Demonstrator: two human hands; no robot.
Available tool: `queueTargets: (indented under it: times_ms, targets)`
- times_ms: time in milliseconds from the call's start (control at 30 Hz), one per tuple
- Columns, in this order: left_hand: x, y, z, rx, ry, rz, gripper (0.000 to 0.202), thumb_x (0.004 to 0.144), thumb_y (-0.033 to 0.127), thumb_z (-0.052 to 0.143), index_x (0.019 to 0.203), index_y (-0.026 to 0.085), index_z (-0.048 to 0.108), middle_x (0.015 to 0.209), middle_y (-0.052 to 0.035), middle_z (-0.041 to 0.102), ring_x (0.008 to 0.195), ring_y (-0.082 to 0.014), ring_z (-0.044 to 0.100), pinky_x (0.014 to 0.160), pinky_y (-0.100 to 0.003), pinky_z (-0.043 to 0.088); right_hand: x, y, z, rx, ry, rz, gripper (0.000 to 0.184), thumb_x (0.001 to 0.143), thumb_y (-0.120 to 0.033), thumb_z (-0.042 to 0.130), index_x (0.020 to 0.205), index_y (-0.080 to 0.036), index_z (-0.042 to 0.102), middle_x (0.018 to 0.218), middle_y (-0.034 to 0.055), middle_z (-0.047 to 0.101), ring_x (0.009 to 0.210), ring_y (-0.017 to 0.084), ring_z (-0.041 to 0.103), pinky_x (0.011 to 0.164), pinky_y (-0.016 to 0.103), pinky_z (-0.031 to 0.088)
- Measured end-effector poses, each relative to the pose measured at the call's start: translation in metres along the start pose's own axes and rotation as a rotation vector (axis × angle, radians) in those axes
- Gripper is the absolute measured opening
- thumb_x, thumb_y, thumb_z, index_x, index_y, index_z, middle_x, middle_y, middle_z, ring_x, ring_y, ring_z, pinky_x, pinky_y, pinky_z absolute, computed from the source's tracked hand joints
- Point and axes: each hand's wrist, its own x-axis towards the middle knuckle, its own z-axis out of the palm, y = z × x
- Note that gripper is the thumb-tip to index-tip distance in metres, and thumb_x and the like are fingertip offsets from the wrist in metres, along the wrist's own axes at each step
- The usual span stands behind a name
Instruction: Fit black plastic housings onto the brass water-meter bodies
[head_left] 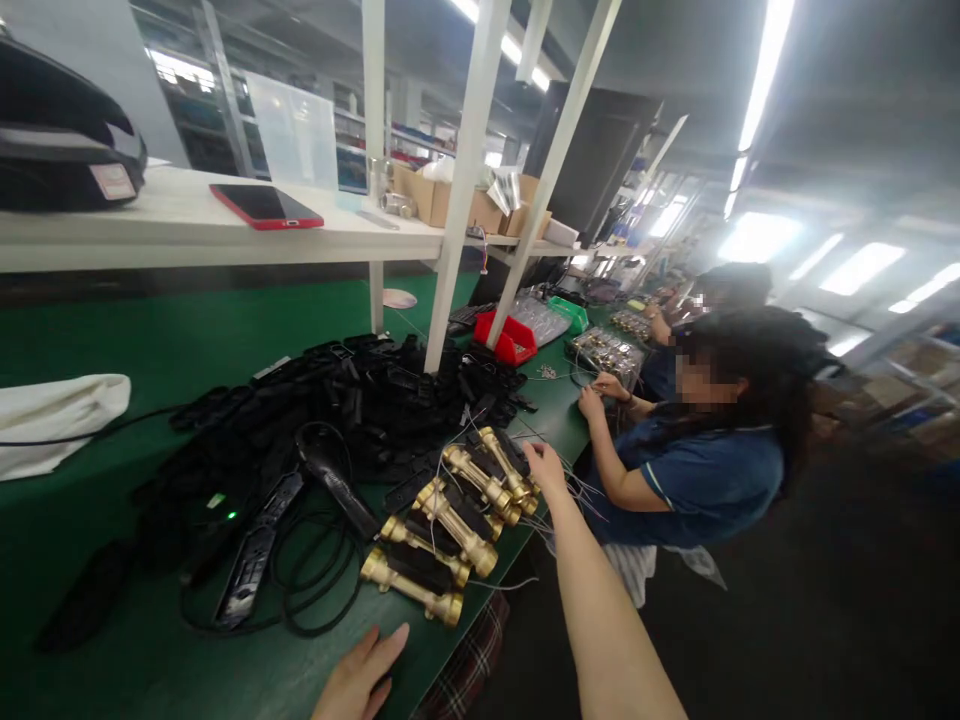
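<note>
Several brass pipe bodies [457, 525] with black covers and thin grey wires lie side by side near the table's front edge. My right hand [545, 468] is at the far end of this row, fingers bent and close together beside the farthest brass body. Whatever may be between its fingertips is hidden. Nearer to me, my left hand [364, 672] is over the green table, fingers stretched out and nothing in them, just short of the nearest brass body. A black handheld scanner [334, 475] with a coiled cable lies left of the row.
A large heap of black plastic parts [390, 385] covers the table behind. Shelf posts [469, 180] rise from it. A red bin [510, 340] and green bin [568, 314] stand farther along. A co-worker in a blue shirt [697, 470] sits to the right, hands at other brass parts.
</note>
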Motion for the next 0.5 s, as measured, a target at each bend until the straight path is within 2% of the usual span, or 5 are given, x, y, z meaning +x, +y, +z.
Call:
queueTargets:
  times_ms: [100, 200, 333, 400, 500]
  targets:
    - [0.019, 0.006, 0.023, -0.097, 0.063, -0.051, 0.066, 0.063, 0.042, 0.073, 0.114, 0.014, 0.042, 0.128, -0.0195, 0.047, 0.126, -0.0296, 0.038, 0.103, -0.048, 0.033, 0.042, 0.003, 0.015, -0.027, -0.113, 0.041, 0.06, 0.07, -0.052, 0.055, 0.11, -0.006, 0.056, 0.115, 0.0217, 0.058, 0.109, 0.029, 0.052, 0.097, 0.038, 0.034]
    - [0.031, 0.007, 0.042, -0.177, 0.134, -0.036, 0.058, 0.068, 0.041, 0.07, 0.115, 0.019, 0.046, 0.124, -0.0137, 0.051, 0.124, -0.0273, 0.039, 0.102, -0.049, 0.032, 0.066, 0.01, 0.027, -0.024, -0.254, 0.1, 0.069, 0.067, -0.058, 0.057, 0.112, -0.005, 0.055, 0.11, 0.0217, 0.061, 0.104, 0.029, 0.055, 0.094, 0.042, 0.036]
    - [0.038, 0.012, 0.06, -0.282, 0.055, -0.049, 0.04, 0.069, 0.04, 0.071, 0.1, 0.02, 0.055, 0.113, -0.0086, 0.058, 0.111, -0.0229, 0.05, 0.091, -0.036, 0.043, 0.075, 0.014, 0.032, 0.015, -0.486, 0.159, 0.064, 0.066, -0.069, 0.05, 0.089, -0.012, 0.067, 0.092, 0.0153, 0.068, 0.087, 0.027, 0.061, 0.086, 0.042, 0.042]
    - [0.035, 0.016, 0.068, -0.329, 0.067, -0.045, 0.036, 0.07, 0.036, 0.071, 0.098, 0.019, 0.055, 0.108, -0.0092, 0.06, 0.103, -0.0218, 0.053, 0.084, -0.034, 0.047, 0.073, 0.013, 0.032, 0.043, -0.559, 0.209, 0.063, 0.065, -0.07, 0.051, 0.088, -0.015, 0.068, 0.091, 0.0141, 0.069, 0.084, 0.026, 0.062, 0.084, 0.042, 0.043]
    - [0.029, 0.021, 0.077, -0.374, 0.073, -0.031, 0.035, 0.072, 0.033, 0.07, 0.1, 0.019, 0.054, 0.108, -0.0105, 0.059, 0.097, -0.022, 0.056, 0.078, -0.036, 0.05, 0.069, 0.01, 0.029, 0.069, -0.601, 0.263, 0.061, 0.063, -0.069, 0.054, 0.092, -0.016, 0.068, 0.091, 0.0135, 0.069, 0.083, 0.026, 0.062, 0.082, 0.041, 0.045]
